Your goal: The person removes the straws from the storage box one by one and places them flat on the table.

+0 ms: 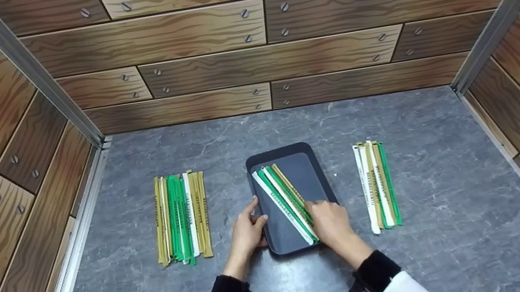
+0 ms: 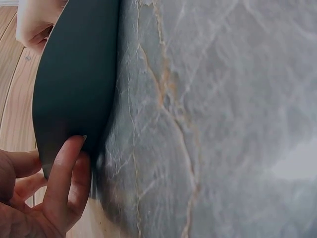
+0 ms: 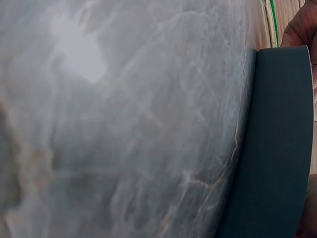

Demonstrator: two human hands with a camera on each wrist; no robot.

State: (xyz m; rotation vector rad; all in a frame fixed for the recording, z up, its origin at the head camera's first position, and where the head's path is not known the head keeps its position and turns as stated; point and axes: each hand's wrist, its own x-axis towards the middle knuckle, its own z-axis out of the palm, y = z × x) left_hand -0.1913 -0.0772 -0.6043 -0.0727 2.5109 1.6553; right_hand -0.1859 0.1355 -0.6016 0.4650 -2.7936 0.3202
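A dark grey tray (image 1: 316, 158) sits at the middle of the table, slightly tilted in the head view. Inside it, several slim wrapped straws (image 1: 278, 200), white, green and gold, lie slantwise in a bundle. My left hand (image 1: 246, 233) grips the tray's left side, thumb over the rim; the left wrist view shows the fingers (image 2: 59, 173) against the outer wall. My right hand (image 1: 330, 220) reaches in over the tray's right rim, its curled fingers holding the lower right part of the bundle. Its fingertips are hidden in the head view, and the tray wall (image 3: 277, 144) blocks the right wrist view.
A wider row of gold, green and white wrapped straws (image 1: 181, 219) lies left of the tray. To the right lies a narrower row of wrapped straws (image 1: 376, 185). Wood-patterned panels (image 1: 207, 71) enclose the grey marbled table (image 1: 439, 243) at the back and both sides.
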